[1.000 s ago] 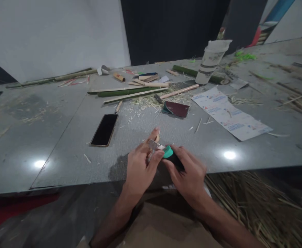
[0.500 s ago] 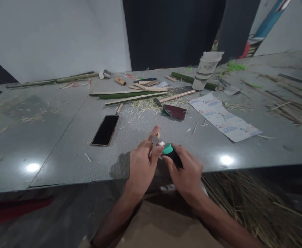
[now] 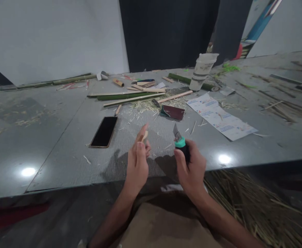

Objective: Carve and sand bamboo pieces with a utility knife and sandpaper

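Observation:
My left hand [image 3: 137, 162] pinches a small pale bamboo piece [image 3: 145, 136] between thumb and fingers, raised above the near edge of the grey table [image 3: 63, 144]. My right hand [image 3: 191, 168] is wrapped round a knife [image 3: 180, 142] with a black handle, a teal collar and a short blade pointing up. The two hands are apart, about a hand's width between them. A black phone [image 3: 104, 131] lies flat to the left of my left hand.
Farther back lie split green bamboo strips [image 3: 126, 95], shavings, a dark red sandpaper sheet [image 3: 173, 112], a printed leaflet [image 3: 219, 116] and a paper cup [image 3: 202, 71]. Bamboo scraps cover the floor [image 3: 246, 203] at the lower right.
The hands were together with the blade against the piece; now they have drawn apart, the knife turned blade-up to the right and the left hand lifted with the piece.

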The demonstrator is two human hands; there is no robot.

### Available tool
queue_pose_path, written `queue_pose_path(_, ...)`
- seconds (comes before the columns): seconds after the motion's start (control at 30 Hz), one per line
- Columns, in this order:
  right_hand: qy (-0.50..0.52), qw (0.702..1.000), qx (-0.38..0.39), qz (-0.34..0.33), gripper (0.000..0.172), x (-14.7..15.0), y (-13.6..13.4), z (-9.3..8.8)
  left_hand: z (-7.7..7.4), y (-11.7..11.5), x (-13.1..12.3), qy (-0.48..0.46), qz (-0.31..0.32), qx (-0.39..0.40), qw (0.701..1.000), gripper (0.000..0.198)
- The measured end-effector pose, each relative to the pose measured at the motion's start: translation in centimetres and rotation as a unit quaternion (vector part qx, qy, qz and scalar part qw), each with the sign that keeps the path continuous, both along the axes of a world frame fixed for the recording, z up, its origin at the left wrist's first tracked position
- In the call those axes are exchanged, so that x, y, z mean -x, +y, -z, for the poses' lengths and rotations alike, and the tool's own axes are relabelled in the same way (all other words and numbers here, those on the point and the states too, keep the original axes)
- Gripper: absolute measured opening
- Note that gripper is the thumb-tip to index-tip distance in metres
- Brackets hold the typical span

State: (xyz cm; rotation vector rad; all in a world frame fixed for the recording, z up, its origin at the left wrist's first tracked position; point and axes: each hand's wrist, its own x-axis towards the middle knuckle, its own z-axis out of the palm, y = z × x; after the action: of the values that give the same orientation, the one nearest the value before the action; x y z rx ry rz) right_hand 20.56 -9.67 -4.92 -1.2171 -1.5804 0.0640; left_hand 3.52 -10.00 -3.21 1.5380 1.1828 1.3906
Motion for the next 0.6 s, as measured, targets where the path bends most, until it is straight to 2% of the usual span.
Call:
queue_pose_path(0.1,0.054,0.998,0.017,-0.018,0.028,-0.4,-0.2,0.6,-0.5,0.9,0.7,-0.187,0.065,0.053,0.979,0.053)
queue_pose_path(0.2,0.11,0.991,0.053,-0.06,0.03,-1.4,-0.2,0.6,-1.2,2.0,2.0,-0.25,0.113,0.055,0.96,0.044)
queue_pose_path(0.3,0.066,0.981,0.106,-0.149,0.021,-3.3,0.7,-1.0,-1.8,3.5,3.7,-0.186,0.165,0.047,0.967,0.039)
queue_pose_path(0.4,-0.071,0.971,0.107,-0.199,0.018,-5.8,2.9,-3.8,-2.6,5.6,4.9,-0.135,0.215,0.042,0.966,0.039)
queue_pose_path(0.5,-0.234,0.929,0.096,-0.271,0.024,-7.8,6.2,-6.8,-3.4,7.9,5.5,-0.091,0.225,0.03,0.97,0.039)
queue_pose_path(0.57,-0.331,0.886,0.085,-0.314,0.028,-8.2,8.7,-8.2,-3.7,9.4,5.7,-0.01,0.218,-0.011,0.976,0.034)
queue_pose_path(0.6,-0.366,0.872,0.056,-0.321,0.034,-8.0,9.9,-8.7,-3.7,10.1,5.9,0.035,0.225,-0.034,0.973,0.034)
